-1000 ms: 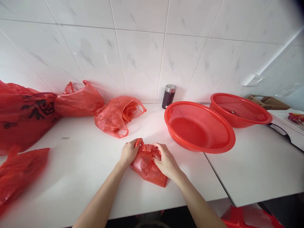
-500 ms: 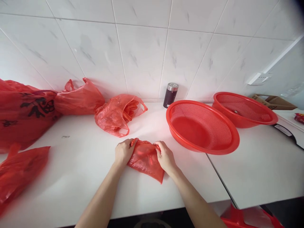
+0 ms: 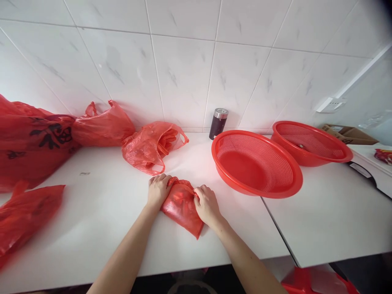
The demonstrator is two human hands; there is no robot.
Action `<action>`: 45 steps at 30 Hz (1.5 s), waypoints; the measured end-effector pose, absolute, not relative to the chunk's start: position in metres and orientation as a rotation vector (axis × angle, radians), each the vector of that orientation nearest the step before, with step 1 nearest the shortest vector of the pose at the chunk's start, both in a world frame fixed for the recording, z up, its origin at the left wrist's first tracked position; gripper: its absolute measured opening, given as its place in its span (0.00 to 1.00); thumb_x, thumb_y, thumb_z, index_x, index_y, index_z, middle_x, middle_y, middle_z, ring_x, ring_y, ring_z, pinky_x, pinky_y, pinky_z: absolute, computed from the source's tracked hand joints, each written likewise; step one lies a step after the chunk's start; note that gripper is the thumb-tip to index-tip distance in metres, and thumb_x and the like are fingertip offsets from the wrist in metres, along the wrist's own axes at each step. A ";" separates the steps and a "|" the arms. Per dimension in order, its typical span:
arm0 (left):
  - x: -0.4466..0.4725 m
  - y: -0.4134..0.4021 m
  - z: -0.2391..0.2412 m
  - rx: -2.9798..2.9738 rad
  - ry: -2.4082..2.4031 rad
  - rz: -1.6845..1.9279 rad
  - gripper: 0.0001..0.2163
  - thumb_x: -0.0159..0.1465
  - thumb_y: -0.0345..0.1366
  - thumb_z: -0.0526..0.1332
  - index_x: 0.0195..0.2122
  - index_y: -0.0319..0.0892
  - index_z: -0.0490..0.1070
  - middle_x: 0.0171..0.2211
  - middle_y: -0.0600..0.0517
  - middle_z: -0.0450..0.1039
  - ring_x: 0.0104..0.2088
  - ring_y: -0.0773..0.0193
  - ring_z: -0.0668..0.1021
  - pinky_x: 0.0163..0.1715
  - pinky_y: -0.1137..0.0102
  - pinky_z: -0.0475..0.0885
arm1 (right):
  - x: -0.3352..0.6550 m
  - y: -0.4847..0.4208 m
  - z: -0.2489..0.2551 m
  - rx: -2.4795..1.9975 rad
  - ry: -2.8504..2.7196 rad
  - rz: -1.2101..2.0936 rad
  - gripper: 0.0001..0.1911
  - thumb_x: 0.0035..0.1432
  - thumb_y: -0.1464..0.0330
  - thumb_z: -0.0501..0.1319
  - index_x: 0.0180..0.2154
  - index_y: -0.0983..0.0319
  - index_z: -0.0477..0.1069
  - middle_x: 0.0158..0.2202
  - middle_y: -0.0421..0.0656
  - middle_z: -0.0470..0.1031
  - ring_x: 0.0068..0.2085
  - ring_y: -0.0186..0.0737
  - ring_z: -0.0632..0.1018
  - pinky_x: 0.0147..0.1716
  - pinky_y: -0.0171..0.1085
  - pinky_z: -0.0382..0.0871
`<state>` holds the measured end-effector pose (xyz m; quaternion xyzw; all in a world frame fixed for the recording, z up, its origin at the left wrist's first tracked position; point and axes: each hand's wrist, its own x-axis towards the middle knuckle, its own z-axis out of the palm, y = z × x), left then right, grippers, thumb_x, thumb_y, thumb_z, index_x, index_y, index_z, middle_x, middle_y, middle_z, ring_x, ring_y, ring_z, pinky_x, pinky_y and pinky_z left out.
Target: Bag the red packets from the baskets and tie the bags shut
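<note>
A small red plastic bag [image 3: 182, 208] lies on the white table [image 3: 101, 228] between my hands, rounded and puffed, its lower corner pointing toward me. Something lighter shows dimly through the film, too blurred to name. My left hand [image 3: 158, 190] is closed on the bag's upper left edge. Fingers curled, my right hand [image 3: 206, 204] grips its upper right edge. Just beyond them rests another red plastic bag [image 3: 143, 149], its mouth facing right with bunched red plastic inside.
Two red perforated baskets [image 3: 255, 192] [image 3: 318, 159] stand at the right. Behind them is a dark thermos [image 3: 218, 124] near the tiled wall [image 3: 183, 73]. Large red bags [image 3: 39, 143] [image 3: 102, 126] fill the back left, and another red bag [image 3: 30, 208] sits front left. A cardboard box [image 3: 349, 134] is far right.
The bag between my hands has puffed up and become rounder. My hands have drawn slightly closer together at its top edge, the right one shifting left. The view has shifted slightly.
</note>
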<state>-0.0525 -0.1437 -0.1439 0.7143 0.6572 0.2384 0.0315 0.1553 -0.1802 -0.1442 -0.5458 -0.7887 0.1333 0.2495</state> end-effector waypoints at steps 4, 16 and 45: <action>-0.053 -0.144 -0.143 2.146 1.968 0.798 0.15 0.67 0.43 0.50 0.33 0.44 0.74 0.37 0.44 0.75 0.44 0.49 0.74 0.50 0.54 0.63 | 0.156 -0.182 -0.143 -1.459 -2.164 0.356 0.09 0.56 0.76 0.53 0.36 0.60 0.68 0.38 0.45 0.69 0.39 0.42 0.71 0.41 0.40 0.65; -0.039 -0.172 -0.117 1.974 1.672 0.738 0.19 0.69 0.46 0.43 0.42 0.50 0.74 0.40 0.55 0.80 0.39 0.60 0.80 0.41 0.69 0.72 | 0.149 -0.181 -0.151 -1.342 -2.144 0.318 0.11 0.58 0.78 0.50 0.38 0.60 0.67 0.35 0.43 0.73 0.36 0.41 0.72 0.36 0.38 0.65; -0.053 -0.158 -0.136 1.343 1.726 1.206 0.20 0.61 0.52 0.54 0.18 0.44 0.58 0.17 0.56 0.62 0.22 0.64 0.67 0.27 0.69 0.65 | 0.149 -0.200 -0.128 -1.103 -1.885 0.592 0.09 0.60 0.62 0.56 0.30 0.59 0.60 0.24 0.36 0.65 0.25 0.32 0.67 0.28 0.32 0.62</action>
